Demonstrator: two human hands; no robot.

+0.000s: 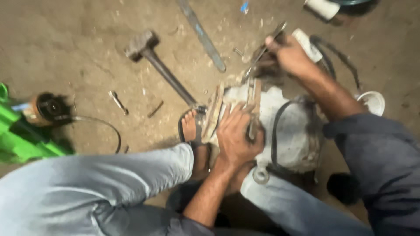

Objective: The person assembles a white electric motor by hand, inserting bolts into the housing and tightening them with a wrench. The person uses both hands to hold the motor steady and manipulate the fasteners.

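Observation:
A grey metal machine housing (294, 131) with black cables lies on the dirt floor between my knees. My left hand (236, 135) presses flat on its near end, fingers spread over a wooden and metal part (214, 111). My right hand (286, 54) is shut on a thin metal hand tool (262, 52) at the housing's far end. My sandalled foot (191, 129) rests beside the housing.
A sledgehammer (144, 48) lies on the floor at upper left, its handle reaching toward the housing. A long flat metal bar (203, 37), a small wrench (118, 102), a white cup (372, 102), a green machine (17, 135) and a round black part (50, 107) lie around.

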